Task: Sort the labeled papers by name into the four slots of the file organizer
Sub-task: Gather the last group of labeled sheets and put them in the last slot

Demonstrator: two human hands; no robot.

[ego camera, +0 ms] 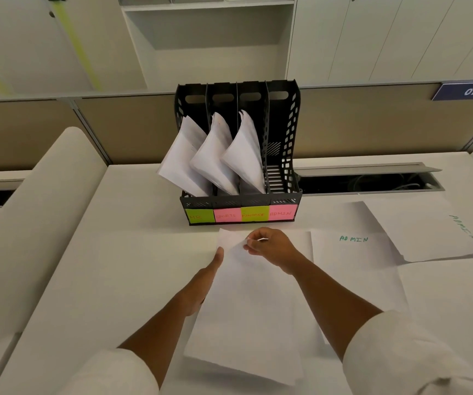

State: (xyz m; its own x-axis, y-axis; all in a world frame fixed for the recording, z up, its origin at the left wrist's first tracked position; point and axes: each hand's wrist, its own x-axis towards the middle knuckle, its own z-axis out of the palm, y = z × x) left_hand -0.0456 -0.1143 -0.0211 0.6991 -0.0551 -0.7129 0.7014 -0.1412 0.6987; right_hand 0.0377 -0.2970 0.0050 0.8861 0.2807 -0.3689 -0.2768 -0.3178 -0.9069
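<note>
File organizer point(285, 155): black perforated plastic, slight sheen. Papers point(246, 309): plain white, matt, smooth. Slot labels point(241, 214): green and pink matt paper. Tabletop point(132, 252): off-white, smooth, matt.

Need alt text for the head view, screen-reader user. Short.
Both hands hold a white sheet over the desk: the right hand pinches its far edge, the left hand supports its left side. Beyond stands a black four-slot file organizer labeled HR, SPORTS, FINANCE, ADMIN; the first three slots hold papers, the ADMIN slot is empty. Two ADMIN-labeled sheets lie to the right.
</note>
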